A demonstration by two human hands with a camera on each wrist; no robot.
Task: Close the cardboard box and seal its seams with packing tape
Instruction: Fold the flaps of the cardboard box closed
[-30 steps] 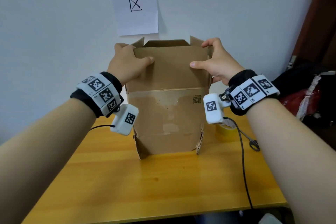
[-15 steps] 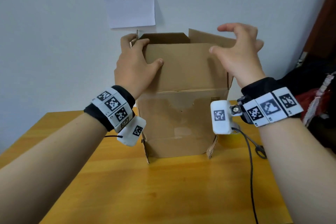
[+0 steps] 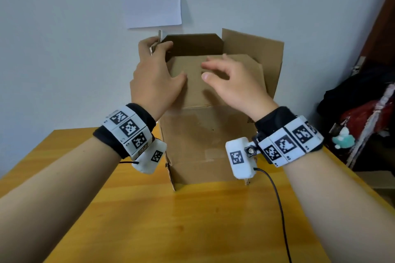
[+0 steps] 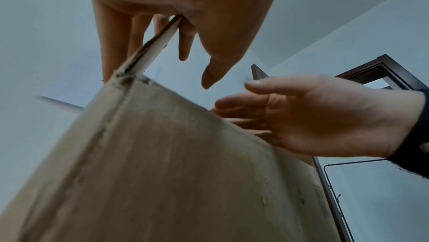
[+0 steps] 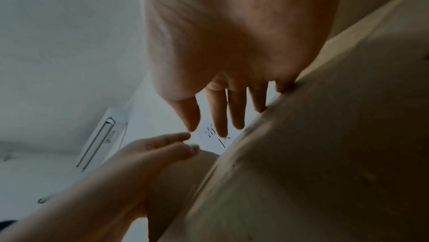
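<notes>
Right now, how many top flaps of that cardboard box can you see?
4: the near flap folded inward under both hands, the left flap upright in the left hand, the far flap and the right flap raised.

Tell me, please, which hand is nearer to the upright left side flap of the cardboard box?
Left. The left hand holds that left side flap at the box's corner, while the right hand hovers over the near flap, apart from it.

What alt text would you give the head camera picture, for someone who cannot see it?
Two bare hands work at the top of an upright cardboard box on a wooden table. The left hand grips the left flap; the open right hand lies over the near flap. The right flap stands up.
</notes>
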